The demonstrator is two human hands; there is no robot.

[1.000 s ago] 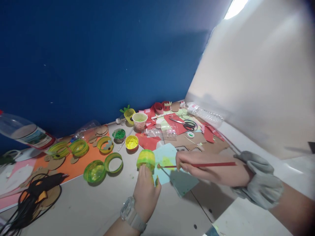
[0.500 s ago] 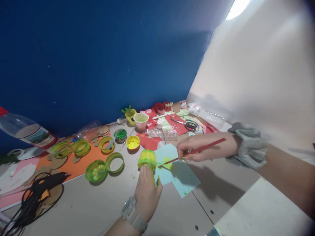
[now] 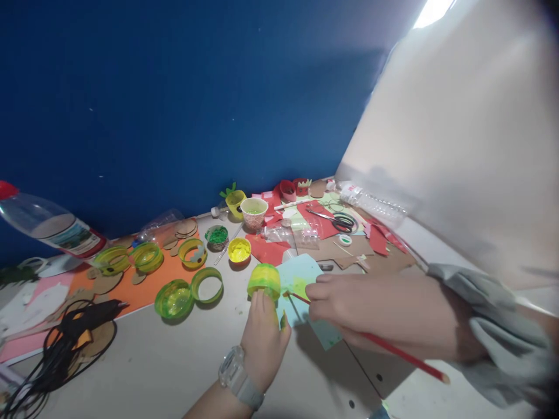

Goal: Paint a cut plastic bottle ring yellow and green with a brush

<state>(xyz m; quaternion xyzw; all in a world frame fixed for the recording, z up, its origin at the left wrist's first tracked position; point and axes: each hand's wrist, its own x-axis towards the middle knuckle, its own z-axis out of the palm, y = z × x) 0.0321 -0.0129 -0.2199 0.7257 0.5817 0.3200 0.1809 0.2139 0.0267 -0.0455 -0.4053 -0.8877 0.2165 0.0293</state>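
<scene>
My left hand (image 3: 263, 343), with a clear watch on its wrist, grips a plastic bottle bottom (image 3: 264, 278) painted yellow-green; some fingers are hidden inside or behind it. In my right hand (image 3: 349, 299) is a red-handled paintbrush (image 3: 404, 354), its tip close to the painted piece's right side. I cannot tell whether the tip touches it. Beneath the brush lies a light blue paper sheet (image 3: 312, 266) with yellow-green smears. Just beyond are a cup of yellow paint (image 3: 240, 251) and a cup of green paint (image 3: 217, 235).
Green plastic rings and cups (image 3: 173, 299) stand to the left, near orange paper (image 3: 168, 279). A black glue gun (image 3: 89, 319) with its cord lies at the lower left. Scissors (image 3: 343, 222), a patterned paper cup (image 3: 254, 212) and clear bottles (image 3: 373, 202) are at the back.
My right hand has moved nearer and lower, and the brush's rear end has swung down toward me. My left hand keeps its hold on the painted bottle bottom.
</scene>
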